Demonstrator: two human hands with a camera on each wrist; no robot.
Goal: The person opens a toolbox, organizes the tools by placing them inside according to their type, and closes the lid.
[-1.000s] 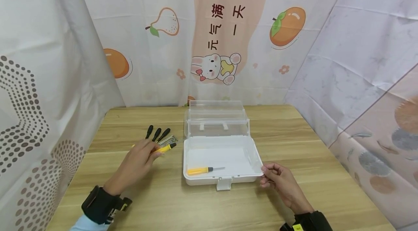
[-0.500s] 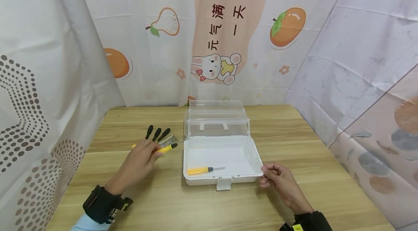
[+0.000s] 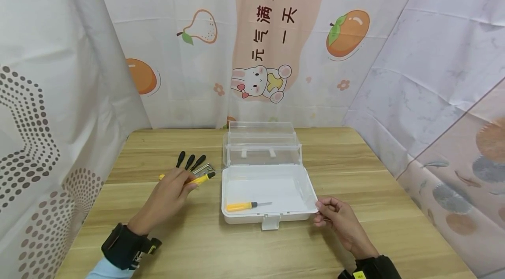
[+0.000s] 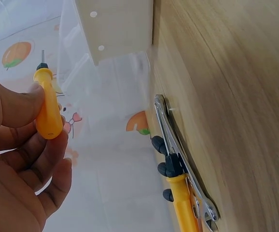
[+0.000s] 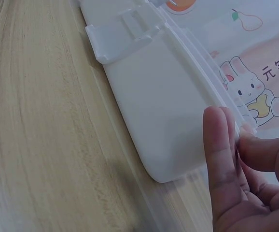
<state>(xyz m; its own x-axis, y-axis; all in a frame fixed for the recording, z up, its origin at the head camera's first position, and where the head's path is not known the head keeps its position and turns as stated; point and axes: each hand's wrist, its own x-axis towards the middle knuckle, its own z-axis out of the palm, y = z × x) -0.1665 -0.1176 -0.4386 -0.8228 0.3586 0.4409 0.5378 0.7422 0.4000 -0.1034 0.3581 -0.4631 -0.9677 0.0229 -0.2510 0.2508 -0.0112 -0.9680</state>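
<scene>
We find the held screwdriver (image 4: 48,108), yellow-handled, at 9 o'clock from the white box (image 3: 272,187), raised off the counter (image 3: 252,252), its blade directed towards 2 o'clock. The left hand (image 3: 167,193) pinches its handle between thumb and fingers. The right hand (image 3: 342,223), at 4 o'clock, pinches the box's near corner at the rim.

Inside the box, at 8 o'clock, a 2nd screwdriver (image 3: 239,206) lies flat, tip towards 3 o'clock. The lid (image 3: 262,155) is folded back at 12 o'clock; the latch (image 3: 270,222) hangs at 6 o'clock.

At 10 o'clock, near the left hand, we note 3 black-handled tools (image 3: 190,162), a silver wrench (image 4: 204,199) and a 3rd screwdriver (image 4: 182,200), closely grouped.

We judge 4 risks: the smooth, rounded handle could turn in the pinch and drop if the grip is loose; the bare blade could catch the box wall if carried low; a tug at the corner could shift the box and roll its contents; low knuckles could scatter the group.
</scene>
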